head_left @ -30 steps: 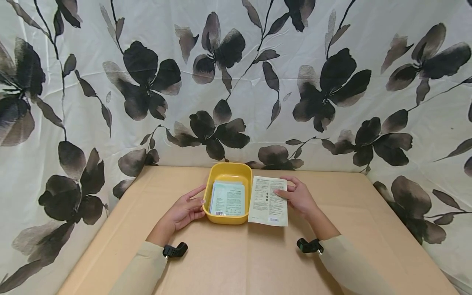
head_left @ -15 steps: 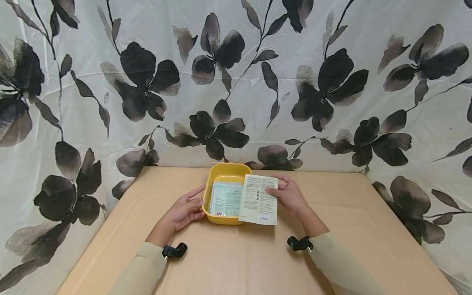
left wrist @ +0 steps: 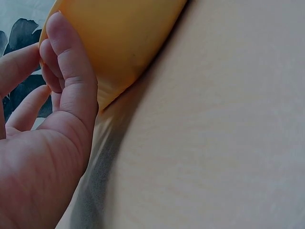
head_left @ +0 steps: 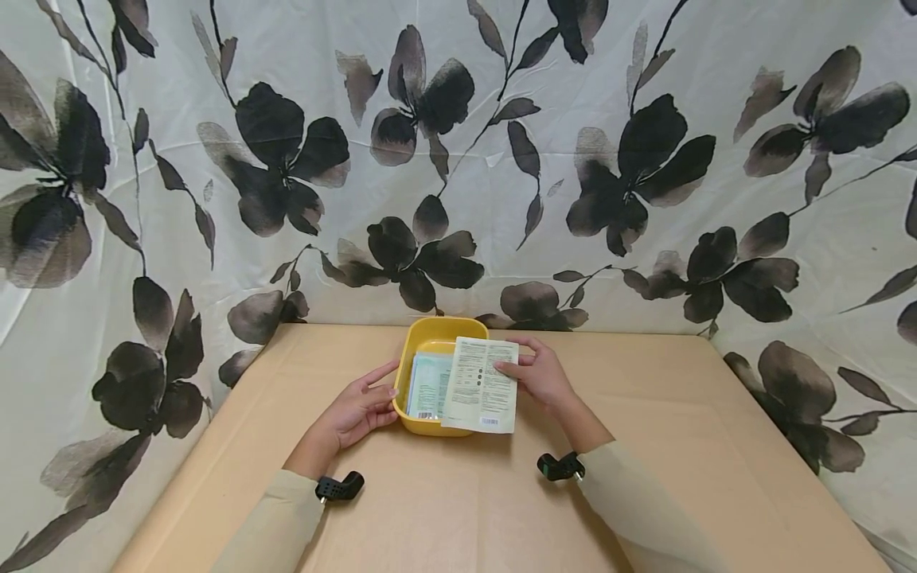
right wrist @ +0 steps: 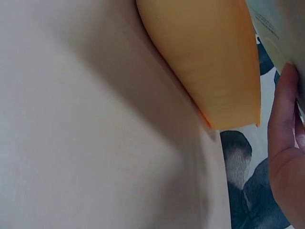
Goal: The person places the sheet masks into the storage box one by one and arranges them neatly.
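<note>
A yellow plastic tub (head_left: 423, 427) stands near the table's far edge, with light-blue printed packets (head_left: 427, 390) lying flat inside. My left hand (head_left: 361, 410) is at the tub's left side, thumb on the rim and fingers against the wall; the left wrist view shows the thumb close along the yellow wall. Between thumb and fingers, my right hand (head_left: 540, 374) pinches a flat cream printed packet (head_left: 478, 390) by its right edge. That packet is tilted over the tub's right part and hides some of the packets below. Only part of it shows in the right wrist view.
The tan table (head_left: 473, 501) stretches out around the tub. Behind it hangs a white curtain with dark flowers (head_left: 523, 183). A black wrist camera (head_left: 340, 486) is strapped on the left wrist, another on the right.
My right hand has carried the cream packet leftward, from beside the tub to over its right half. The left hand and the tub have stayed in place.
</note>
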`<state>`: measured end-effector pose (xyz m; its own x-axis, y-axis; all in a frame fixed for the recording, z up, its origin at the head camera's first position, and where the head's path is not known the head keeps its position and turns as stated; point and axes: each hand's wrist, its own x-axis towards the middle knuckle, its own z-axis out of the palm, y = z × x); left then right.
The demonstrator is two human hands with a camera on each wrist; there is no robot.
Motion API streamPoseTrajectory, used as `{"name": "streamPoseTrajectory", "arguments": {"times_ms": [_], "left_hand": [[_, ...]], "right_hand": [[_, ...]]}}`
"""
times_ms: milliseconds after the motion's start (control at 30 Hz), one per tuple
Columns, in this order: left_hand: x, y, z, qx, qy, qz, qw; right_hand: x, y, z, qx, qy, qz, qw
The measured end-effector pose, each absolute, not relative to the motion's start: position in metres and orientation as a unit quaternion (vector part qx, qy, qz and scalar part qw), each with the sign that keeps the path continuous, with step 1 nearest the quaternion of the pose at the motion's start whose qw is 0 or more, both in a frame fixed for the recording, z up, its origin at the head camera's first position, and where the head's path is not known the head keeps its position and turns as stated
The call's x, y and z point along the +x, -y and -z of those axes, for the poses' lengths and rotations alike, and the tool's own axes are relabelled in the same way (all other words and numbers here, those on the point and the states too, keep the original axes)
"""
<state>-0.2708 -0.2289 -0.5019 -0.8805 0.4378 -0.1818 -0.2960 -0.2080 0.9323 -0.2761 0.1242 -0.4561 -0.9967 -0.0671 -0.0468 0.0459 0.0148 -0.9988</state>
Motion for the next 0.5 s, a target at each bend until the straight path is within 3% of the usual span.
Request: {"name": "streamPoseTrajectory", "arguments": {"times_ms": [500], "left_hand": [[-0.280,0.231,0.503,0.064,-0.575,-0.778,0.246]], "right_hand": [[-0.296,-0.100,0.453,-0.008,-0.712,0.701,0.035]]}}
